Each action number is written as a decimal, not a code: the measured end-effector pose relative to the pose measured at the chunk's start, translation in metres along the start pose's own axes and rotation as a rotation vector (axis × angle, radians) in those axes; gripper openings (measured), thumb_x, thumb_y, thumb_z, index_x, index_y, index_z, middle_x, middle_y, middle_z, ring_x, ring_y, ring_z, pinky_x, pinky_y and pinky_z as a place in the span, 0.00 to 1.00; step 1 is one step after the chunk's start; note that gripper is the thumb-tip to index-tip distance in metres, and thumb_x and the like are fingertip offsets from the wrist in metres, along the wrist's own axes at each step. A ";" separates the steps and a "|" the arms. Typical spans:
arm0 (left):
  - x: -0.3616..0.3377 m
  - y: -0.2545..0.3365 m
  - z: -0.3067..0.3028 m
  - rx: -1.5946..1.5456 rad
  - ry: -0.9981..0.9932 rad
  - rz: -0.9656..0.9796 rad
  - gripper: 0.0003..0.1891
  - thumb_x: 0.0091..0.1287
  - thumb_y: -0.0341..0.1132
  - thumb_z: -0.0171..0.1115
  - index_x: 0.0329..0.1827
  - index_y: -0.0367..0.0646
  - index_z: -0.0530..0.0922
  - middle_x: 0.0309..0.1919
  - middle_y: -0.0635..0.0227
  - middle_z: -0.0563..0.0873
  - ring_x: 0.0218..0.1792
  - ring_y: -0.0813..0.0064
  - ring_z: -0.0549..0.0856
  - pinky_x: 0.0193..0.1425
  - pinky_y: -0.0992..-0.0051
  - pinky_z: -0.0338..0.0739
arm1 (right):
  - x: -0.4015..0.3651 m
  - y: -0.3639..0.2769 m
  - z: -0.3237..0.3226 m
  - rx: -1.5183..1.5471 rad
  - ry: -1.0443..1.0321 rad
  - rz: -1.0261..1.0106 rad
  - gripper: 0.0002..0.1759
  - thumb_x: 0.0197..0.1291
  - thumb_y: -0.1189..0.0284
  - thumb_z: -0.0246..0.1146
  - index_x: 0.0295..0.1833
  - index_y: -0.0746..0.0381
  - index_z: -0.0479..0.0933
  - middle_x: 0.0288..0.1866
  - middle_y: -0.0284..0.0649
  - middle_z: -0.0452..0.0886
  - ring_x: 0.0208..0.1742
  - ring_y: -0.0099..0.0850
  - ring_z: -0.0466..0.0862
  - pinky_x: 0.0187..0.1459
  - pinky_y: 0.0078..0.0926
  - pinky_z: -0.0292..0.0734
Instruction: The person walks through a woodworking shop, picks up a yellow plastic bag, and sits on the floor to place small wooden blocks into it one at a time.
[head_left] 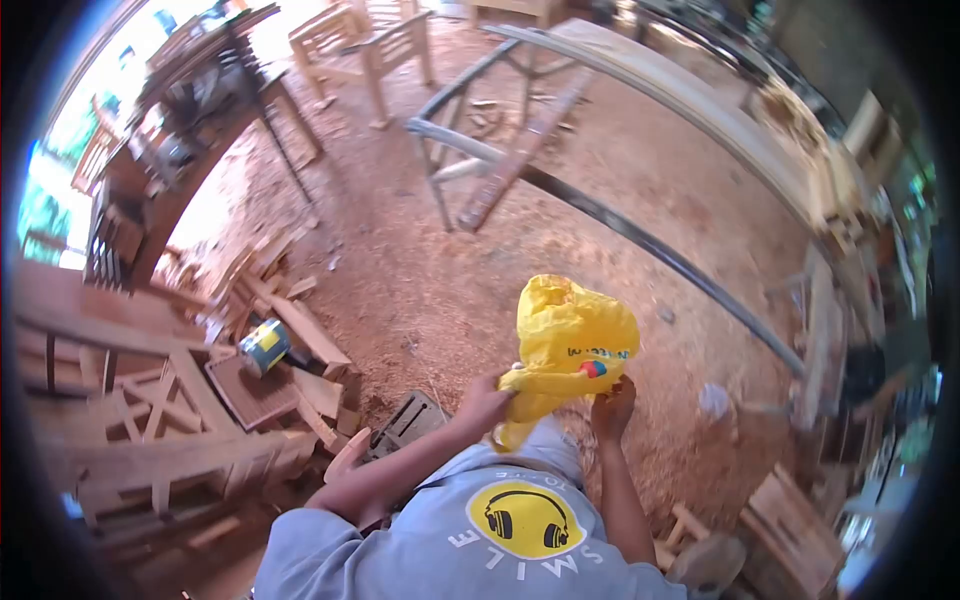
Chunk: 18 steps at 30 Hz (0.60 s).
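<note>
A crumpled yellow plastic bag (575,330) with small printed letters and a red and blue mark is held up in front of my body. My left hand (487,402) has its fingers closed on the bag's lower left edge. At the lower right edge, my right hand (613,405) grips the bag too. One end of the bag hangs down beside my left hand, over the grey shirt (450,530). What the bag holds, if anything, is hidden.
A tin (264,347) stands among wood offcuts (300,325) at the left, near wooden frames (170,400). A long bench (680,85) with metal legs crosses the upper right. Wooden chair frames (370,60) stand at the back. Sawdust covers the floor (400,270).
</note>
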<state>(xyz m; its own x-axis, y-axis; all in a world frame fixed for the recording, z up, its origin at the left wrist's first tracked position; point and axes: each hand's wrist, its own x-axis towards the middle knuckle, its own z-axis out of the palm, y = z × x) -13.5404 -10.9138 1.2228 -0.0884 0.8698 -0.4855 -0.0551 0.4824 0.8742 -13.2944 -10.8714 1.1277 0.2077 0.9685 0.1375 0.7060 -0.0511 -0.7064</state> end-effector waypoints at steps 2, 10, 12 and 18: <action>0.010 -0.010 -0.045 0.429 0.259 0.155 0.17 0.52 0.30 0.60 0.47 0.37 0.76 0.35 0.54 0.82 0.38 0.60 0.82 0.43 0.67 0.75 | 0.032 -0.016 0.025 -0.072 -0.271 0.099 0.19 0.50 0.76 0.59 0.50 0.67 0.72 0.44 0.54 0.77 0.46 0.44 0.79 0.44 0.36 0.74; 0.031 -0.043 -0.174 0.224 0.661 -0.571 0.11 0.56 0.35 0.61 0.34 0.33 0.79 0.22 0.61 0.80 0.24 0.67 0.81 0.32 0.68 0.76 | 0.113 -0.059 0.157 -0.040 -1.123 -0.162 0.18 0.51 0.66 0.62 0.45 0.66 0.77 0.32 0.48 0.81 0.33 0.40 0.82 0.37 0.36 0.76; 0.030 -0.037 -0.190 -0.172 0.783 -0.406 0.09 0.59 0.35 0.57 0.30 0.36 0.76 0.16 0.67 0.76 0.18 0.74 0.77 0.23 0.73 0.70 | 0.126 -0.109 0.169 0.111 -1.333 0.177 0.15 0.53 0.68 0.62 0.44 0.66 0.77 0.29 0.41 0.80 0.27 0.30 0.79 0.30 0.28 0.74; 0.005 0.113 -0.205 -0.012 1.504 0.393 0.05 0.60 0.28 0.53 0.35 0.37 0.74 0.18 0.69 0.77 0.16 0.76 0.76 0.20 0.76 0.67 | 0.180 -0.343 0.190 0.813 -1.059 -0.022 0.08 0.60 0.77 0.56 0.45 0.66 0.74 0.29 0.33 0.77 0.24 0.17 0.73 0.24 0.15 0.68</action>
<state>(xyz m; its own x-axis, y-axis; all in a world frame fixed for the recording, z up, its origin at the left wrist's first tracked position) -13.7511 -10.8761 1.3178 -0.9790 0.0320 0.2014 0.2029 0.2497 0.9468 -13.6276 -10.6331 1.2628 -0.6820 0.7072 -0.1866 0.0244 -0.2330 -0.9722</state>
